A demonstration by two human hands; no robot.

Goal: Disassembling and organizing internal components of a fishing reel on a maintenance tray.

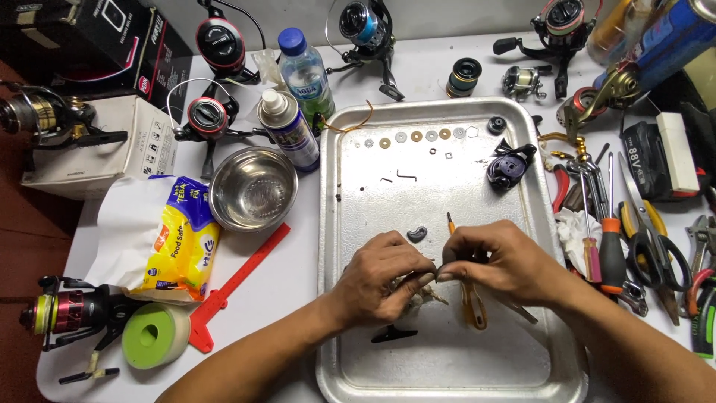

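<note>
Over the tray: both hands meet above the metal tray (447, 373).
Hidden: the small dark part (445, 267) is mostly covered by fingers, its kind unclear.
Left hand (384, 280): fingertips pinched on the part's left end.
Right hand (500, 261): pinched on its right end, above an amber-handled tool (473, 307).

Bright, even overhead light glares on the metal tray (522, 366); edges perhaps slightly bowed.
</note>
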